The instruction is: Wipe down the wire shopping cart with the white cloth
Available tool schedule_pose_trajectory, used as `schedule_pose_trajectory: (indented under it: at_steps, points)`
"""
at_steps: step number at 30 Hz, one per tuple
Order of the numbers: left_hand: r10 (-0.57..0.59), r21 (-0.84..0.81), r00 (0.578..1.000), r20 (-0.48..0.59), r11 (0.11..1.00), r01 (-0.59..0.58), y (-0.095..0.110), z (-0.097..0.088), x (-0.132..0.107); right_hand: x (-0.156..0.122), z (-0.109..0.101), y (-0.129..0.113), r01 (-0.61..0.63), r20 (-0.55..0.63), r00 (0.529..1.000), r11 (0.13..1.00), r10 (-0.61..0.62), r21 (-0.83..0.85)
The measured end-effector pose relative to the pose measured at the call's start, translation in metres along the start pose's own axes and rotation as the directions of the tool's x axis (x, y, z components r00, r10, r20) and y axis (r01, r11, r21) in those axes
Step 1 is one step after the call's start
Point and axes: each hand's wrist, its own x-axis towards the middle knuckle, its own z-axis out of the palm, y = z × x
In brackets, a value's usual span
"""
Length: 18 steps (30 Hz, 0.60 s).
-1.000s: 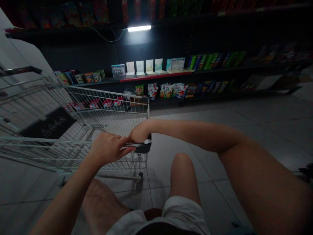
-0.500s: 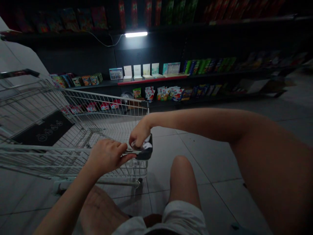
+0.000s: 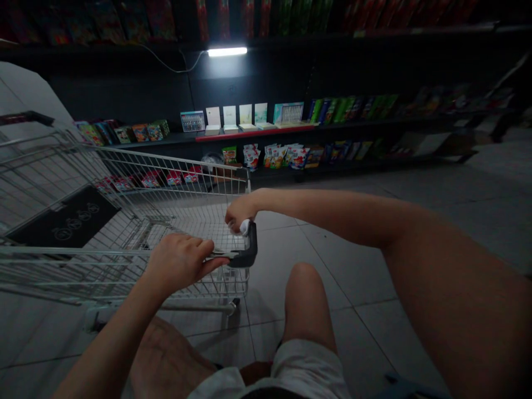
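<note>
A wire shopping cart [image 3: 124, 221] stands on the tiled floor in front of me, its push handle [image 3: 233, 256] close to my knees. My left hand [image 3: 178, 263] is wrapped round the handle bar near its right end. My right hand [image 3: 240, 210] is closed on a small white cloth [image 3: 245, 226] and presses it against the black plastic corner [image 3: 249, 249] of the handle. My bare knee [image 3: 305, 288] sits just below the handle.
Dark store shelves [image 3: 266, 133] with coloured packets and card sets run along the back, lit by a tube light [image 3: 226, 51]. A black mat [image 3: 62, 224] lies on the floor to the left, seen through the cart. Grey tiles stretch to the right.
My right hand with the white cloth has slid from the top of the handle's black corner up along its far side. The left hand has kept its grip on the bar.
</note>
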Motion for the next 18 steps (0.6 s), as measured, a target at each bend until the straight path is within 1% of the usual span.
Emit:
schedule_pose_trajectory:
  at_steps: [4, 11, 13, 14, 16, 18]
  points:
    - [0.019, 0.001, 0.999, 0.026, 1.0, -0.019, -0.005, -0.001, -0.002, -0.005, 0.003, -0.008, -0.03, -0.053, 0.998, 0.999, 0.028, -0.039]
    - [0.102, -0.03, 0.993, 0.059, 0.994, -0.101, -0.019, -0.002, -0.017, -0.004, 0.011, -0.022, -0.023, -0.116, 0.993, 0.998, 0.03, 0.054]
    - [0.105, -0.055, 0.993, 0.061, 0.993, -0.102, -0.027, -0.001, -0.023, -0.006, 0.011, -0.029, -0.017, -0.112, 0.993, 0.998, 0.023, 0.054]
    - [0.1, -0.072, 0.993, 0.062, 0.993, -0.095, -0.031, -0.001, -0.027, -0.008, 0.01, -0.033, 0.002, -0.091, 0.996, 0.998, 0.003, 0.062]
    - [0.08, -0.104, 0.995, 0.067, 0.992, -0.073, -0.039, -0.001, -0.032, -0.012, 0.007, -0.041, 0.073, -0.037, 0.997, 0.987, -0.068, 0.144]
    - [0.05, -0.122, 0.997, 0.056, 0.992, -0.042, -0.041, -0.003, -0.035, -0.016, 0.004, -0.048, 0.101, -0.133, 0.989, 0.958, -0.067, 0.27]
